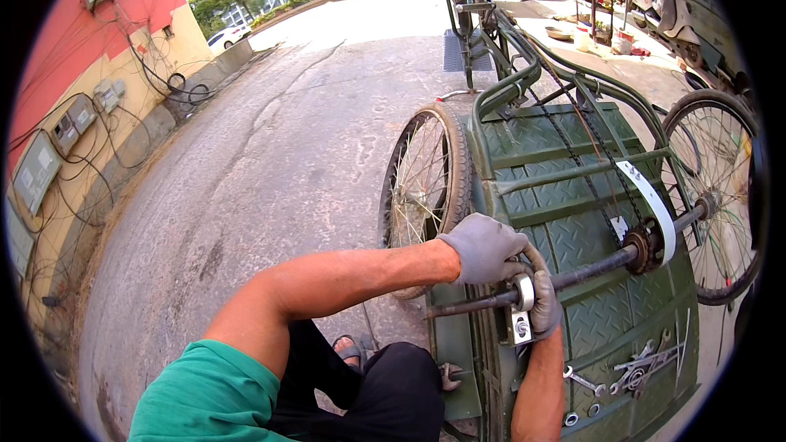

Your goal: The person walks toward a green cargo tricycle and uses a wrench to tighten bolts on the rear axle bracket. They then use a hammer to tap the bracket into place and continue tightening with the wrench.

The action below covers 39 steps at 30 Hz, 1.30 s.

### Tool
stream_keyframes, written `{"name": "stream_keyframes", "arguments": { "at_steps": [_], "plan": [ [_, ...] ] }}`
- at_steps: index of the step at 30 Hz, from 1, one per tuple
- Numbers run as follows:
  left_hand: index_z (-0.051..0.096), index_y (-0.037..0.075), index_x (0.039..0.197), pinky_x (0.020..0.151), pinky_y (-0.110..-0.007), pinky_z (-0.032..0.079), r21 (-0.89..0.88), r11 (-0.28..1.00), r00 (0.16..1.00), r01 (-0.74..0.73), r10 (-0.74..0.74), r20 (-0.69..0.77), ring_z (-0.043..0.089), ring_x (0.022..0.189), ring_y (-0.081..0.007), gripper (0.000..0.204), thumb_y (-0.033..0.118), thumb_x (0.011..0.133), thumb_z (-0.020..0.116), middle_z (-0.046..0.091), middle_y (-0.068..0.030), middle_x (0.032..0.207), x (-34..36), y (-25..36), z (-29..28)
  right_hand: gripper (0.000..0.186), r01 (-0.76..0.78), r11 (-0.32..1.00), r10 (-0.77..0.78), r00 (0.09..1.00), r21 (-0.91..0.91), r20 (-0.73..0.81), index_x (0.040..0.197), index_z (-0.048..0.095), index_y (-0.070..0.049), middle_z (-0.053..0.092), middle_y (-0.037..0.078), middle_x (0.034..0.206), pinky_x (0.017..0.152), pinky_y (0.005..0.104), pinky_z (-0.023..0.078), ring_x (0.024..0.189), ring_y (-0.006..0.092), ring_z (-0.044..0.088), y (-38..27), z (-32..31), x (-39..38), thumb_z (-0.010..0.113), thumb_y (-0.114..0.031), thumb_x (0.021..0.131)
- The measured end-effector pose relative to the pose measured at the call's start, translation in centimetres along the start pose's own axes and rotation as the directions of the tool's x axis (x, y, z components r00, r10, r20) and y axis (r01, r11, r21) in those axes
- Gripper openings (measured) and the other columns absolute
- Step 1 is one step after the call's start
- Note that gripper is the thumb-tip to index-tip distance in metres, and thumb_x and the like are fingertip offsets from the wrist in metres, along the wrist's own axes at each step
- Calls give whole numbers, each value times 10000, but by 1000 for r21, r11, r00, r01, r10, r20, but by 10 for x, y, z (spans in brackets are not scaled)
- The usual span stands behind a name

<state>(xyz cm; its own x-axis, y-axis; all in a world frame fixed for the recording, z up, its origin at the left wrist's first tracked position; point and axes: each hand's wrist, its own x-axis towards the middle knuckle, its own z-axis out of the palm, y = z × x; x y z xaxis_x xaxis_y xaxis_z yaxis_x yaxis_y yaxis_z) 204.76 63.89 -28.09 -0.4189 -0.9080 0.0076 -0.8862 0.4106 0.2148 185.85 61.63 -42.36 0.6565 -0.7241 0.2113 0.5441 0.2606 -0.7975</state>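
While a person sits crouched beside an upturned-looking green cart, a pale metal bearing block (521, 319) sits around a dark shaft (596, 268), near the shaft's left end. From where I stand, the gloved right hand (545, 304) curls behind the block, its grip closed on it and hiding its far side. The gloved left hand (485, 250) bends over from above, its fingers meeting those of the right; I cannot tell whether its grip pinches anything.

Farther along the shaft are a sprocket (643, 247) with a chain and a curved white strip (659, 205). Beneath lies a green treaded panel (553, 221), crossed by frame bars. Its near right part carries a loose pile of wrenches (643, 372), with two metal rings (571, 419) close by. An adjustable wrench (449, 375) lies left of the panel, near the person's knee.

Spoked wheels flank the cart, the left wheel (416, 196) just beyond the left forearm. Farther back stand a shallow basin (560, 34) and small buckets (582, 39), their contents too small to make out, near a parked scooter (675, 20).
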Motion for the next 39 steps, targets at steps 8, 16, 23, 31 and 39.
{"name": "stream_keyframes", "arguments": {
  "at_steps": [8,16,23,31,39],
  "plan": [
    [690,171,1195,757,-489,552,77,994,996,-83,80,36,708,856,-375,330,345,918,650,727,-155,914,3,-2,2,847,52,997,-47,996,58,-79,1573,314,-22,633,134,1259,874,310,551,1042,175,649,-3,14,5,654,-476,943],
    [695,160,1181,751,-478,556,-17,989,987,-148,147,-63,708,834,-374,321,340,920,643,715,-142,867,0,-12,8,871,54,998,-52,996,33,-72,1560,326,-8,629,132,1270,893,317,547,1048,182,648,-3,16,7,662,-509,932],
    [695,115,1067,741,-492,551,12,1000,999,-29,29,-17,698,795,-393,279,349,938,613,702,-161,823,6,-3,2,913,31,999,-30,999,42,-29,1572,311,-12,520,159,1441,975,342,532,1198,215,601,-4,9,5,674,-531,914],
    [622,19,1068,614,-378,561,-681,700,947,214,-319,-30,695,643,-230,248,260,1013,597,712,-111,835,8,-16,6,851,5,999,-3,999,41,-53,1568,336,-39,635,120,1276,869,334,580,1017,197,680,-6,18,6,655,-503,931],
    [584,-10,1178,643,-348,590,-872,-261,828,414,-290,480,691,779,-209,254,198,1052,513,701,-161,1018,-41,-58,36,851,6,992,1,999,128,-51,1583,313,-53,633,124,1278,818,328,603,984,196,689,-4,17,6,686,-463,937]
  ]
}}
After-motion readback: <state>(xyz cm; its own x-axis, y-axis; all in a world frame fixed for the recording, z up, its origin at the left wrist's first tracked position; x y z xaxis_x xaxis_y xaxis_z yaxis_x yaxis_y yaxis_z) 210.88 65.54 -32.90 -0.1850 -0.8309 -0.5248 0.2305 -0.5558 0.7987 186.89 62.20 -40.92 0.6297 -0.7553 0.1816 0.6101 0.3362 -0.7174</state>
